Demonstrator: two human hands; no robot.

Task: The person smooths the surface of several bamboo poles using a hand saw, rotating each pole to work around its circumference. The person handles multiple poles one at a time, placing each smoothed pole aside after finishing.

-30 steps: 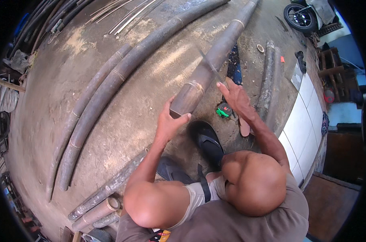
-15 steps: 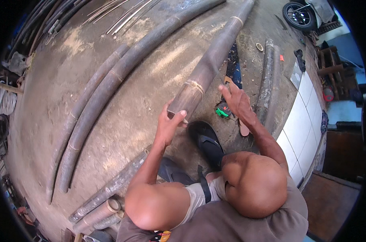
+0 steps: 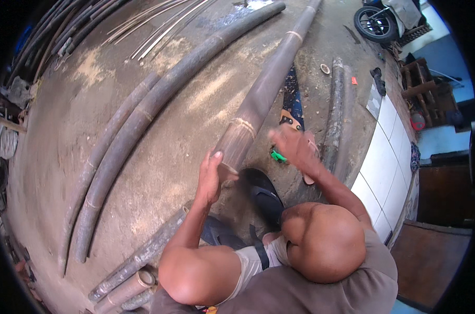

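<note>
A long dark bamboo pole (image 3: 258, 94) slants away from my knees toward the far side, its cut end facing me. My left hand (image 3: 210, 175) is closed on the left side of that near end, thumb on top. To the right of the pole hovers my right hand (image 3: 295, 149), apart from it, its fingers smeared by motion. Beneath and behind this hand lies a handsaw (image 3: 292, 102) with a dark, speckled blade, its handle partly covered. A tape measure with green parts (image 3: 278, 155) is on the ground close by, mostly hidden by the right hand.
Two long curved bamboo poles (image 3: 127, 131) lie to the left. Shorter bamboo pieces (image 3: 125, 290) rest at my lower left, others (image 3: 334, 115) to the right. Thin strips (image 3: 164, 26) lie far off. A wheel (image 3: 376, 23) and white tiles (image 3: 386, 157) border the right.
The view has shifted slightly. My left hand has slid around the pole's end to its left side. My right hand has moved nearer, over the tape measure, and its fingers are now blurred.
</note>
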